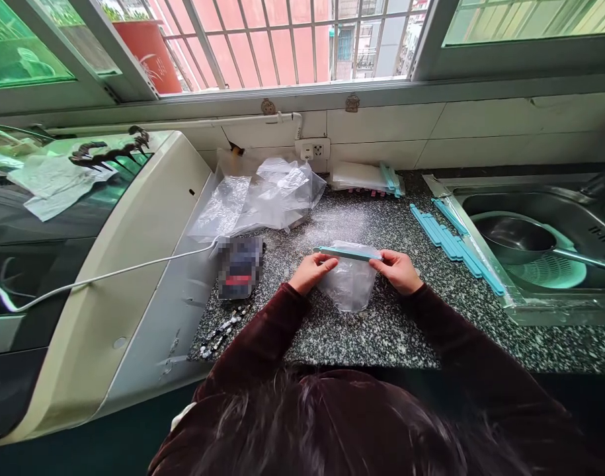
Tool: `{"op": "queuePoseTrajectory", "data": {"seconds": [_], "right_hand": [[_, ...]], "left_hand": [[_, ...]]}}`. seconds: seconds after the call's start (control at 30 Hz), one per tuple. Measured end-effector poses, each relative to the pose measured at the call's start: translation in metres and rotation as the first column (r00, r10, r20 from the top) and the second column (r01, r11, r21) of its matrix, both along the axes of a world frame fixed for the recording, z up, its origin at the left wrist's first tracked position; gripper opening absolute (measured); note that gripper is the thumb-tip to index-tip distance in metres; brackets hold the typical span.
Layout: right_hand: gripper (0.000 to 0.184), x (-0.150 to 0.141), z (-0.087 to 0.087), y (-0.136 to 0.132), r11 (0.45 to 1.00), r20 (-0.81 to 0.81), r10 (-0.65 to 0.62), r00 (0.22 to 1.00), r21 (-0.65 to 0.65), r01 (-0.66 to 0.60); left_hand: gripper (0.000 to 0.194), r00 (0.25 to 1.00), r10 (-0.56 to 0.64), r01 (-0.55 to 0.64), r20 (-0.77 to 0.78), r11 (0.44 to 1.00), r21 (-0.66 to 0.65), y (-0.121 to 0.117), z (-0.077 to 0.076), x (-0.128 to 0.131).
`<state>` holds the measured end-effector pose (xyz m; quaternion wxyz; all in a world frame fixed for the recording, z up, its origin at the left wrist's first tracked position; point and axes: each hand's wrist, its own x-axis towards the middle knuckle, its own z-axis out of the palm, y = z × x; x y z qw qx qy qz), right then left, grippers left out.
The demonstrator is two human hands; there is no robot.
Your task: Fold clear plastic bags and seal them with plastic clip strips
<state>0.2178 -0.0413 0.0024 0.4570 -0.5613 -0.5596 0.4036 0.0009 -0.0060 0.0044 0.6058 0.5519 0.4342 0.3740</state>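
Note:
A clear plastic bag point(350, 291) hangs from a long teal bag sealing clip point(349, 253) over the speckled counter. My left hand point(312, 270) pinches the clip's left end between thumb and fingers. At the opposite end, my right hand point(396, 270) grips the clip in the same way. To the right lie several loose teal sealing clips point(451, 244) side by side. Behind my hands, a stack of clear bags point(359, 177) with teal clips rests against the wall. A crumpled heap of clear plastic bags point(277, 195) is at the back left.
A phone point(241, 268) with a white cable point(108, 271) lies left, near a dark beaded strand point(225, 332). A bulky white appliance point(148, 264) borders the counter's left. On the right, the steel sink point(461, 192) holds a pan point(513, 235) over a pale green colander point(550, 271).

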Motion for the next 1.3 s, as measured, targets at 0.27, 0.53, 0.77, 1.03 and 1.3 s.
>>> {"op": "queuePoseTrajectory", "data": {"seconds": [0.27, 0.53, 0.77, 1.03, 1.3], "right_hand": [[0.039, 0.003, 0.005, 0.0, 0.99, -0.069, -0.128, 0.989, 0.044, 0.131], [0.04, 0.003, 0.006, -0.001, 1.0, -0.015, 0.007, 1.0, 0.008, -0.007], [0.042, -0.009, 0.003, -0.003, 0.997, -0.127, 0.072, 0.989, -0.025, -0.076], [0.032, -0.017, -0.003, -0.008, 0.99, 0.092, 0.135, 0.987, 0.03, -0.138], [0.026, 0.003, 0.011, 0.002, 0.865, 0.528, -0.207, 0.824, 0.493, -0.099]], "left_hand": [[0.035, 0.978, -0.19, 0.184, -0.084, 0.981, -0.065, -0.003, 0.0, 0.0], [0.048, 0.998, -0.037, 0.036, 0.05, 0.999, 0.03, 0.001, 0.006, -0.006], [0.047, 0.98, 0.12, -0.107, 0.161, 0.99, -0.087, 0.0, 0.001, -0.002], [0.052, 0.868, 0.364, -0.329, 0.338, 0.931, -0.158, 0.006, -0.001, 0.001], [0.042, 0.944, 0.17, -0.171, 0.283, 0.985, -0.022, 0.021, 0.006, 0.005]]}}
